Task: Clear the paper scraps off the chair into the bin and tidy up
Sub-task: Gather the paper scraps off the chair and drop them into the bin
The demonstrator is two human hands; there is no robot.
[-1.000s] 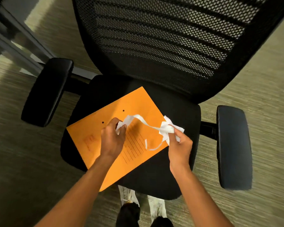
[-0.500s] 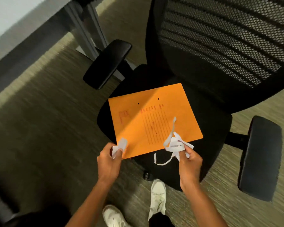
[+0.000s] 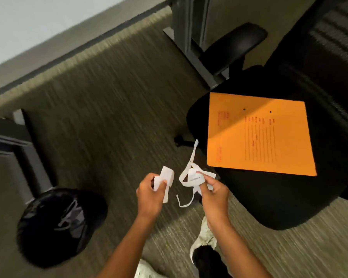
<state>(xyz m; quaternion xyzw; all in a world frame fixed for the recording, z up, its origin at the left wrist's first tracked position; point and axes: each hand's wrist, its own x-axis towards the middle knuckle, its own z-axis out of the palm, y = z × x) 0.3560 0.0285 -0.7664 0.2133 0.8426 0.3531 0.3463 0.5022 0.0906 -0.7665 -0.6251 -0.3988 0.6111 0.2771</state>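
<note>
White paper scraps are in both our hands right now, held out over the carpet [image 3: 113, 109] in front of us. Our left hand [image 3: 150, 194] has its fingers curled in with the thumb on top, so the grip is pinching a small wad of folded scraps [image 3: 165, 180] that sticks up above the knuckles. Our right hand [image 3: 214, 192] is just beside it, not touching, thumb pressed down over a tangle of long strips [image 3: 190, 177]. One strip pokes up toward the chair and another loop dangles below the hand. Both forearms come in from the bottom of the view and angle up toward each other, wrists fairly straight, backs of the hands facing us.

The chair [image 3: 273, 197] sits to our right, black seat with a mesh back and one armrest [image 3: 233, 49] showing up top. An orange folder [image 3: 259, 133] lies flat on the seat, with two small holes near its far edge and some printed lines we can't read. We can't spot any scraps on the seat around it from this angle.

The bin [image 3: 60, 223] is down on our left, round and lined with a shiny black bag, well apart from both hands. It stands near a dark furniture leg [image 3: 28, 157]. Another dark leg [image 3: 189, 37] stands by the armrest. Our pale shoes [image 3: 204, 239] show at the bottom edge, and the whole view is a bit blurry.
</note>
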